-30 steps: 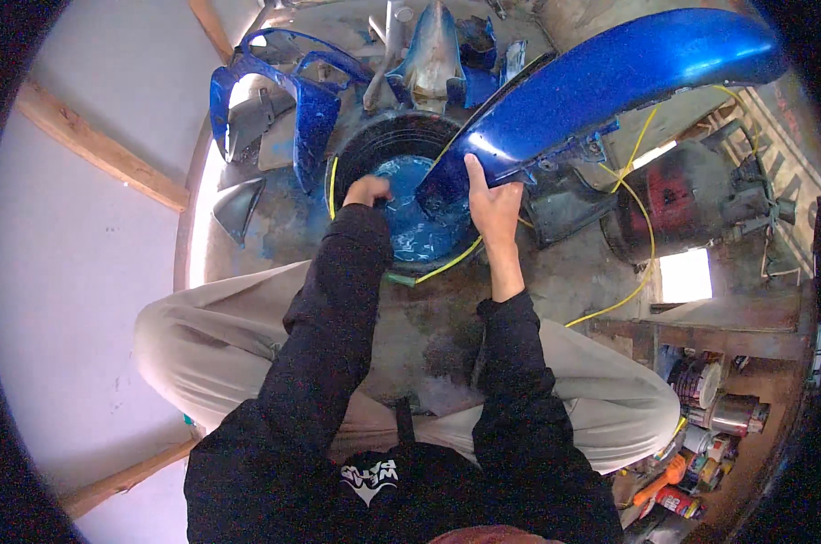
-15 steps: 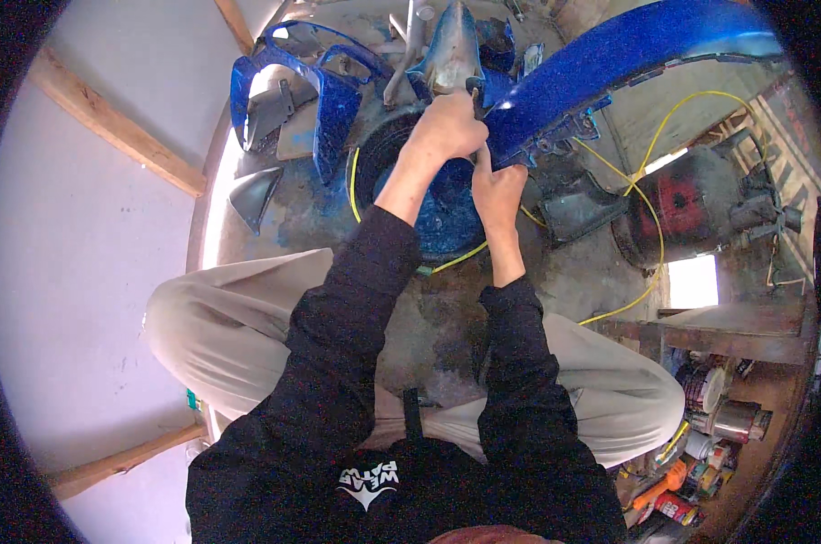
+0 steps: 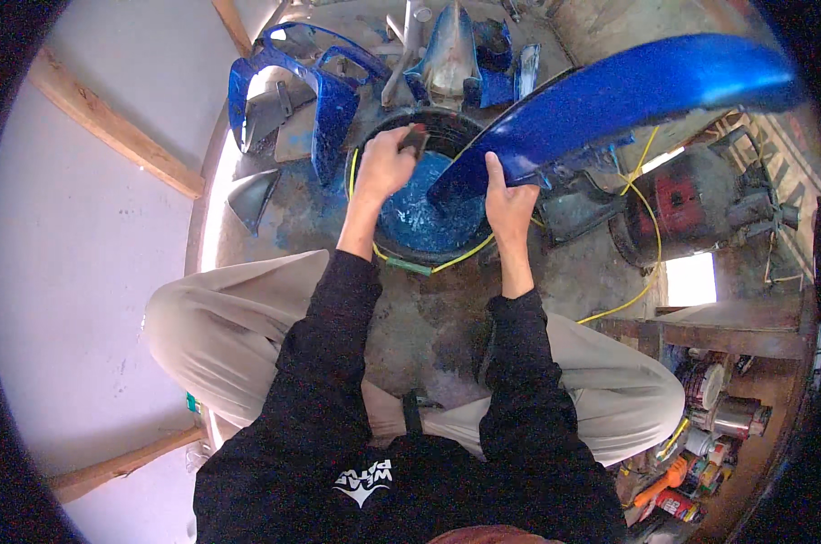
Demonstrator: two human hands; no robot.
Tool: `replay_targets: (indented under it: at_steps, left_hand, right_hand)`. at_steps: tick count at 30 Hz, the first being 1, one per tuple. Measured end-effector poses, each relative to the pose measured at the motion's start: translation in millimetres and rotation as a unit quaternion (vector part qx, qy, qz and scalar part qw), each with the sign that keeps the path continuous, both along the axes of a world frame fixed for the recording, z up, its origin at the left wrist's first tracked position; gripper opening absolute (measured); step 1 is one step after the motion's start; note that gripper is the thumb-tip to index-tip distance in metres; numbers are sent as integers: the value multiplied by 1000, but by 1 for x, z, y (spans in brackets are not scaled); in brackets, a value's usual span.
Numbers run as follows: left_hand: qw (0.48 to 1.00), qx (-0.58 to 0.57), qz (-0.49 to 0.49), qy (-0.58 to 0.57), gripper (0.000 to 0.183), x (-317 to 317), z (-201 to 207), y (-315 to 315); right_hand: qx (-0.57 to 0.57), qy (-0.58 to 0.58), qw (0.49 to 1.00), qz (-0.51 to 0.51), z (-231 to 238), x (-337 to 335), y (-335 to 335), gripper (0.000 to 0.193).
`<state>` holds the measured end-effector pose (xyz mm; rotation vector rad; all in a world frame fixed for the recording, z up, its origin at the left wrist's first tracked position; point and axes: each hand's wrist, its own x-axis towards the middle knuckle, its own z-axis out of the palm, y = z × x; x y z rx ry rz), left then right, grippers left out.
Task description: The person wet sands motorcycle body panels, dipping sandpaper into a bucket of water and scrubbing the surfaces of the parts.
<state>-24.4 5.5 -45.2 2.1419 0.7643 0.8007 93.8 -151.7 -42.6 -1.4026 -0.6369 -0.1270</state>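
My right hand (image 3: 512, 204) grips the lower edge of a long curved blue plastic panel (image 3: 601, 113), thumb on its face. The panel slants up to the right, its pointed lower end over a round black tub (image 3: 447, 134) of blue-tinted water (image 3: 424, 222). Above the tub's left side, my left hand (image 3: 386, 165) is closed around a small dark, flat piece (image 3: 417, 142) that looks like folded sandpaper; the fingers hide part of it. A gap separates this hand from the panel.
Blue fairing parts (image 3: 333, 118) lie at the far left, a dark triangular piece (image 3: 253, 199) nearer. A yellow hose (image 3: 655, 227) loops beside a black and red tank (image 3: 682, 204). Cans and bottles (image 3: 700, 453) crowd a low shelf at the right. A pale wall (image 3: 84, 254) stands left.
My left hand has moved away from the panel, left over the tub, with the dark piece showing. The panel has swung lower, its tip now above the water, still in my right hand.
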Motion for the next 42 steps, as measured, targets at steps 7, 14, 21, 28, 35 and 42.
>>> replay_targets:
  at_steps: [7,14,21,28,35,42]
  left_hand:
    - [994,-30,73,-80,33,-21,0,20]
    - [973,-4,148,-177,36,-28,23,14]
    - [965,73,203,-152,34,-32,6,17]
    - [974,136,134,-124,40,-10,-7,-1]
    - [969,235,59,-55,56,8,-46,-21]
    - [966,253,-22,-53,41,30,-29,-29]
  right_hand:
    - [-22,-44,996,-68,47,20,-22,23]
    - [196,155,968,18,46,32,-26,37]
    - [277,236,931,32,8,48,-36,47]
    - [318,298,900,7,1,60,-56,37]
    - [375,391,839,40,-63,34,-48,43]
    - [373,392,839,67,-79,41,-53,41]
